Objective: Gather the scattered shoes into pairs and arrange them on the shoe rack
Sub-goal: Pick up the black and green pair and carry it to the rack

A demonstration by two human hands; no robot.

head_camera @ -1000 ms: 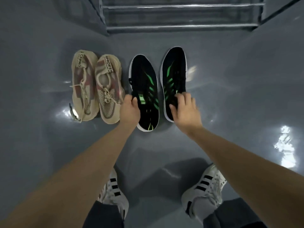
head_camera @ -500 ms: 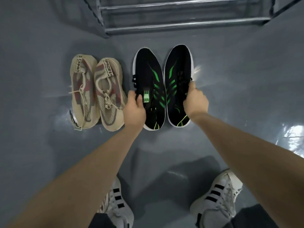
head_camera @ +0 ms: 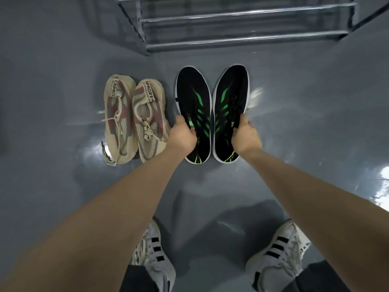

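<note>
Two black sneakers with green stripes are side by side, toes pointing away from me. My left hand (head_camera: 182, 134) grips the left black sneaker (head_camera: 192, 95) at its collar. My right hand (head_camera: 245, 137) grips the right black sneaker (head_camera: 230, 91) the same way. Whether their soles touch the floor I cannot tell. To their left a beige pair stands together on the grey floor, the left beige shoe (head_camera: 119, 116) beside the right beige shoe (head_camera: 149, 121). The metal shoe rack (head_camera: 242, 24) stands just beyond the black pair.
My own feet in white sneakers with black stripes, one (head_camera: 153, 256) at the bottom middle and the other (head_camera: 280, 249) at the bottom right, stand on the glossy grey floor (head_camera: 63, 60). The rack's tiers are bare metal bars.
Both hands closed on the black sneakers and brought them together, parallel, and slightly forward toward the rack. The view tilted up, showing more of the rack.
</note>
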